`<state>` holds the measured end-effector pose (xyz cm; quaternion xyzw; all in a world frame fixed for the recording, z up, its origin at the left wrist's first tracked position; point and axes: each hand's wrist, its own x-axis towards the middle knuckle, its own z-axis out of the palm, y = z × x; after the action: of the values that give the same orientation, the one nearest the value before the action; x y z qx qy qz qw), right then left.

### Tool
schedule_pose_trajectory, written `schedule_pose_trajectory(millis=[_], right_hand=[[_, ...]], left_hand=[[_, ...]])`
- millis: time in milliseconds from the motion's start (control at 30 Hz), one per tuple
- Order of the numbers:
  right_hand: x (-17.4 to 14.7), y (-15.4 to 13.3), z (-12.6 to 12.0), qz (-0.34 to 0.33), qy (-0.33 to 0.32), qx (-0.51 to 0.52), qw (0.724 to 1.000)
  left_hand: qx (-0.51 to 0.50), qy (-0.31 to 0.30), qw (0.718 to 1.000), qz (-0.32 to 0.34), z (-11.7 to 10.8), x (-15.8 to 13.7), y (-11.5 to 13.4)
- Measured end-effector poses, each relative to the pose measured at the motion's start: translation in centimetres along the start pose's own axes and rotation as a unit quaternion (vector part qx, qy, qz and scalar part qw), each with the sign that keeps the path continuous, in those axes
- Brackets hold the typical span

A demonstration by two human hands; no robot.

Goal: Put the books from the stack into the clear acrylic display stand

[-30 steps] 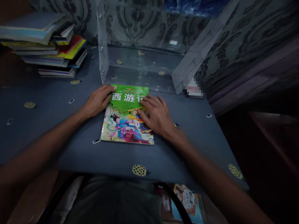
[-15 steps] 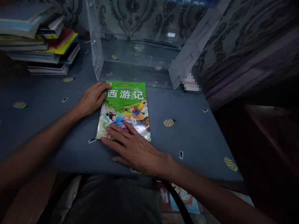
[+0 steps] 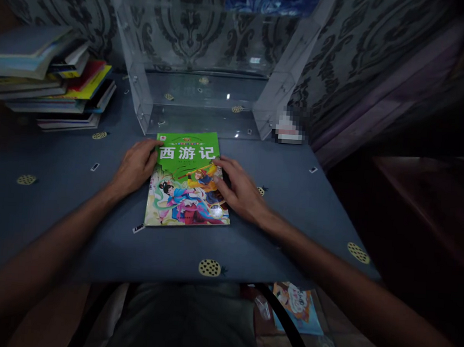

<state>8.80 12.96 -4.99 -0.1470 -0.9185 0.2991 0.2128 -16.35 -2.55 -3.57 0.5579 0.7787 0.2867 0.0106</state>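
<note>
A picture book (image 3: 191,192) with a green top and white Chinese characters lies face up on the cloth-covered table (image 3: 274,260). My left hand (image 3: 136,165) grips its left edge near the top, fingers bent and pressed together, with the fingertips at the cover. On the opposite side, my right hand (image 3: 241,190) holds the right edge, with thumb and index fingertips on the cover. The undersides of the fingers of both hands are hidden.
Behind the book stands a clear acrylic shelf (image 3: 142,97). A tall, uneven stack of books (image 3: 64,87) is at the back left. A blurred-out white object (image 3: 288,130) sits by the shelf's right side. Below the table's front edge lies another colourful book (image 3: 298,311).
My right hand has lifted off the lower cover and moved up to the book's right edge. My left hand stays at the left edge. The view has shifted slightly.
</note>
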Motion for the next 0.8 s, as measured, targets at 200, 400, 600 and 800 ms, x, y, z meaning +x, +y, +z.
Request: schedule_pose_trajectory(millis=[200, 400, 600, 800], right_hand=[[1.1, -0.3, 2.0, 0.027, 0.056, 0.009, 0.998], [0.5, -0.4, 2.5, 0.038, 0.069, 0.031, 0.996], [0.4, -0.4, 2.2, 0.053, 0.06, 0.036, 0.996], [0.3, -0.3, 2.1, 0.042, 0.06, 0.043, 0.996]], left_hand=[[-0.214, 0.038, 0.972, -0.095, -0.1, 0.1, 0.5], [-0.524, 0.111, 0.799, -0.273, -0.2, 0.5, 2.2], [-0.611, 0.02, 0.699, -0.37, -0.1, 0.5, 3.6], [-0.631, 0.036, 0.692, -0.349, 0.1, 0.4, 3.7]])
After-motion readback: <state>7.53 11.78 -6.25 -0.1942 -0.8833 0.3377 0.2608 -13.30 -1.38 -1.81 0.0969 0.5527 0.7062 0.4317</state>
